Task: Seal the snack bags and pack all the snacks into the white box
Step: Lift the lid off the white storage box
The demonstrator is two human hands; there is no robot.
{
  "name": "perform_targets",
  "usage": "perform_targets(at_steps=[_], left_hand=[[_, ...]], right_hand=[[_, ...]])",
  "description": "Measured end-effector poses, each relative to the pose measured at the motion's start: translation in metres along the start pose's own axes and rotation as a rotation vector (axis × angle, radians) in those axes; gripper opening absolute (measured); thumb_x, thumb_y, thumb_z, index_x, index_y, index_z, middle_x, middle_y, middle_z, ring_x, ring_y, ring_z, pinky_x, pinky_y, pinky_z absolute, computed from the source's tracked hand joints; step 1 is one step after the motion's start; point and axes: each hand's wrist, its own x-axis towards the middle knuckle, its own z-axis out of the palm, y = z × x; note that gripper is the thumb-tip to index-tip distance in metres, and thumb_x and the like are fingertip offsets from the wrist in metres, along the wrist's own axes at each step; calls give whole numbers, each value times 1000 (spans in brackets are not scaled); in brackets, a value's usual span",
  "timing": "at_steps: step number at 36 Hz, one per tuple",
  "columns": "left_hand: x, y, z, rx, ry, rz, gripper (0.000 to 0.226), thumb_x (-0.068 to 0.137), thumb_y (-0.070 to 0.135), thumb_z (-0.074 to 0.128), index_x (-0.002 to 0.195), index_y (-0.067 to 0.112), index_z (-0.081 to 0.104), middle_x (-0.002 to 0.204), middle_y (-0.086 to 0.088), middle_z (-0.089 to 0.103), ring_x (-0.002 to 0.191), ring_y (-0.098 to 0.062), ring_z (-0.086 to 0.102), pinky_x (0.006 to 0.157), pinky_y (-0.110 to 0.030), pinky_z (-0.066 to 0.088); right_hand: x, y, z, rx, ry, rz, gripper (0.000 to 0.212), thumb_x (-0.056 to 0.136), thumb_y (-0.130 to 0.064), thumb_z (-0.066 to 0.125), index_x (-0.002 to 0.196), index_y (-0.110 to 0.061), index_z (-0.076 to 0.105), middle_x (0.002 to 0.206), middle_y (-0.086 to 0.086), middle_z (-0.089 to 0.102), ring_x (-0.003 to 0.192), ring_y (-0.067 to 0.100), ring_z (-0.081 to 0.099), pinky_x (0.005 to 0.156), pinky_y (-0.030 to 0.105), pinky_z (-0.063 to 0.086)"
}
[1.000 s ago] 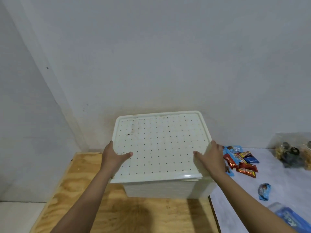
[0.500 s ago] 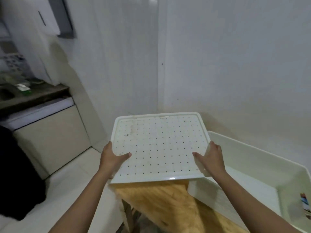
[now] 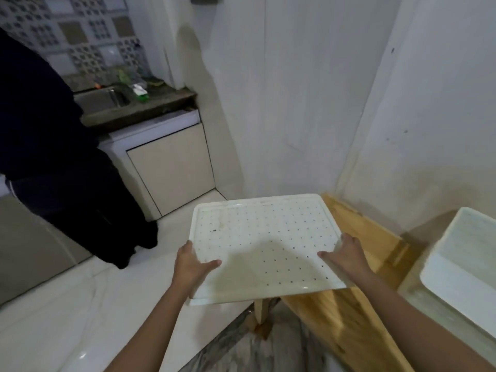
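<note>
Well apart: lid [image 3: 263, 237], white box [image 3: 472, 245].

Got a plywood tabletop [image 3: 359, 312] running down the right side, open white box [image 3: 472, 237] parked on its far right end. Off to the left, pale glossy tile floor [image 3: 80, 304], with a person [image 3: 67, 170] in dark clothes standing on it beside a low cabinet [image 3: 174, 162].

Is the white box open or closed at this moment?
Open. The left hand and the right hand hold the perforated lid in the air, apart from the white box, whose inside shows on the right.
</note>
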Motion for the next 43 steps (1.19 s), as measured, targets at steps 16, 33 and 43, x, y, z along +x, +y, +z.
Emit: perform_targets(at_steps=[16, 33, 43], left_hand=[[29, -21, 99, 85, -280, 19, 89, 61, 30, 86, 129, 0, 37, 133, -16, 41, 118, -27, 42, 92, -38, 43], [66, 14, 139, 76, -340, 72, 93, 68, 26, 82, 140, 4, 28, 142, -16, 33, 130, -28, 34, 106, -46, 37], [57, 24, 132, 100, -369, 33, 82, 73, 25, 77, 138, 5, 30, 139, -14, 34, 129, -29, 35, 105, -47, 39]], right_hand=[[35, 73, 16, -47, 22, 329, 83, 74, -31, 76, 138, -4, 32, 137, 17, 37, 124, 34, 40, 93, 37, 40], [72, 101, 24, -16, 105, 408, 90, 74, -33, 74, 143, -7, 22, 150, 10, 17, 137, 33, 20, 108, 48, 33], [67, 98, 20, -63, 62, 399, 82, 80, -31, 70, 143, -6, 24, 151, 13, 15, 135, 35, 25, 106, 46, 34]])
